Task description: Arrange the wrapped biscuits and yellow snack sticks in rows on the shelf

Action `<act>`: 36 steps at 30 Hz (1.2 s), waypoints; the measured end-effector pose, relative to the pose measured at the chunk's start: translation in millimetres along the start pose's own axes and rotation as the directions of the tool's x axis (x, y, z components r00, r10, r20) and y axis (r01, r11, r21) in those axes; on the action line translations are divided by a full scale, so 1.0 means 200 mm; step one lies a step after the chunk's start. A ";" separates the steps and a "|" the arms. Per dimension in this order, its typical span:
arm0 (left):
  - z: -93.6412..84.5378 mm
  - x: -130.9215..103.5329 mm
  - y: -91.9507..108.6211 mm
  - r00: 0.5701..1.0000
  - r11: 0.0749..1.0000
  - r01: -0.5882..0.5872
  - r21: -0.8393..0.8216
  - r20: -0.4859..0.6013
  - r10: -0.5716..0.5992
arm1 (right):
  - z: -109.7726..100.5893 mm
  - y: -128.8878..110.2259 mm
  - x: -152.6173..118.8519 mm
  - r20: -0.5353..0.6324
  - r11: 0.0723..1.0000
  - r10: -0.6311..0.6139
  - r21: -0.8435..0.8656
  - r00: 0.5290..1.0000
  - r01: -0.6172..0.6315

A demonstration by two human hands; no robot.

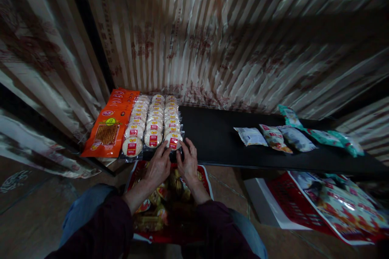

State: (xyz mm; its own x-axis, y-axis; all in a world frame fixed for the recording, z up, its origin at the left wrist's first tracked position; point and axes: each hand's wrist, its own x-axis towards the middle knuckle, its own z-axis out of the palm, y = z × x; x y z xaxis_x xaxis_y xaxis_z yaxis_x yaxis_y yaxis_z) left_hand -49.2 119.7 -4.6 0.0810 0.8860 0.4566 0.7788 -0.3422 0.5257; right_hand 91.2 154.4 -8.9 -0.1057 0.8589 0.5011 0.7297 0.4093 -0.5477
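Note:
Both of my hands are at the front edge of the black shelf, at the near end of the third row of round rice crackers in clear wrappers. My left hand (159,166) pinches the left side of the front rice cracker packet (174,141), which has a red and white label. My right hand (189,166) has its curved fingers on that packet's right side. Two more rows of rice cracker packets (153,138) overlap to the left. Beside them lie orange snack bags (106,129). Below my wrists stands a red box (209,182) of wrapped snacks.
The black shelf (209,137) runs to the right, carrying several small snack bags (275,137) and green packets (325,137). On the floor at right is a red and white box (282,198) full of bags. Pleated patterned cloth (197,40) hangs behind; dark posts (88,24) stand left.

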 end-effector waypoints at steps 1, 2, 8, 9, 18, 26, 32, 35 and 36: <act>0.00 0.00 0.00 1.000 1.000 -0.003 -0.001 0.001 0.003 | 0.00 0.00 0.00 0.002 1.000 0.004 0.001 1.000 -0.004; 0.00 0.00 0.00 1.000 1.000 -0.005 -0.001 0.003 0.005 | 0.00 0.00 0.00 0.001 1.000 0.008 0.002 1.000 -0.008; -0.04 -0.02 0.00 1.000 1.000 -0.016 -0.011 0.005 0.016 | 0.00 0.00 0.00 0.000 1.000 0.001 0.001 1.000 -0.001; -0.05 -0.02 0.00 1.000 1.000 -0.022 -0.014 0.001 0.022 | 0.00 0.00 0.00 -0.001 1.000 -0.004 -0.004 1.000 0.004; -0.11 -0.05 -0.03 0.993 0.994 -0.113 -0.006 -0.020 0.113 | -0.01 -0.03 -0.04 -0.031 0.983 -0.171 -0.078 0.985 0.169; -0.19 -0.02 -0.03 0.981 0.985 -0.165 0.049 -0.092 0.169 | -0.03 -0.08 -0.07 -0.003 0.930 -0.358 -0.083 0.934 0.357; -0.36 0.15 -0.22 0.958 0.986 -0.002 0.165 -0.281 0.049 | -0.06 -0.20 0.05 0.041 0.932 -0.359 -0.033 0.933 0.360; -0.46 0.23 -0.34 0.949 0.956 0.164 0.243 -0.303 -0.085 | 0.02 -0.31 0.14 0.101 0.935 -0.350 -0.020 0.931 0.354; -0.49 0.25 -0.38 0.942 0.938 0.223 0.263 -0.307 -0.138 | 0.06 -0.35 0.18 0.129 0.933 -0.354 -0.015 0.926 0.359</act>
State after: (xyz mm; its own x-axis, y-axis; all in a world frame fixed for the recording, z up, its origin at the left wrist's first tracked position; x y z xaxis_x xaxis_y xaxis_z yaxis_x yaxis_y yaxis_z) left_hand -165.3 160.0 49.2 -0.2218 0.7855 0.5777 0.9129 -0.0409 0.4061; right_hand 28.4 159.5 39.8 -0.4437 0.6906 0.5712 0.6534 0.6855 -0.3212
